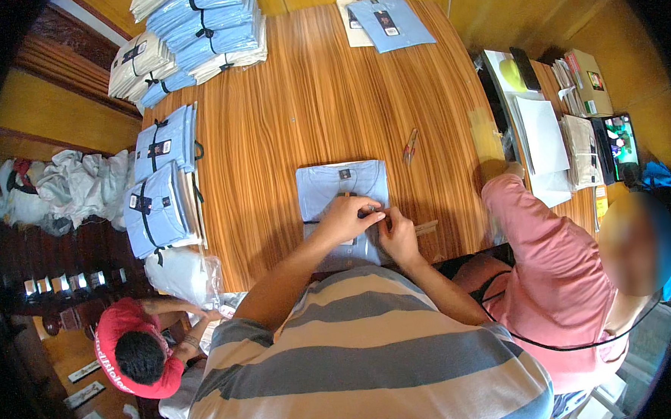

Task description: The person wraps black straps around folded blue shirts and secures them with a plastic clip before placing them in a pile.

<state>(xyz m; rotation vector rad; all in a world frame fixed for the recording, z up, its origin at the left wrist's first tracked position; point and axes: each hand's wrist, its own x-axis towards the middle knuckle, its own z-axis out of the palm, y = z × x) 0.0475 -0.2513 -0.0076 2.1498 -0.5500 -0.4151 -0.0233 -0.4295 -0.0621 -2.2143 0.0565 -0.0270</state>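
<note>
A folded light-blue garment (pixel 341 180) lies in front of me at the table's near edge, with a small dark label near its neckline. A thin dark ribbon (pixel 310 224) crosses its middle, mostly covered by my hands. My left hand (pixel 343 218) is over the garment, thumb and fingers pinched together on the ribbon. Just to its right, my right hand (pixel 399 236) is closed too, its fingertips meeting the left ones at the ribbon. The exact shape of the ribbon between the fingertips is hidden.
Small scissors (pixel 410 146) lie to the right, beyond the garment. Ribbon-tied garment stacks (pixel 205 34) line the table's left side. Two packs (pixel 394 26) lie at the far edge. A co-worker in pink (pixel 551 274) sits at right; another in red (pixel 142 348) is at lower left.
</note>
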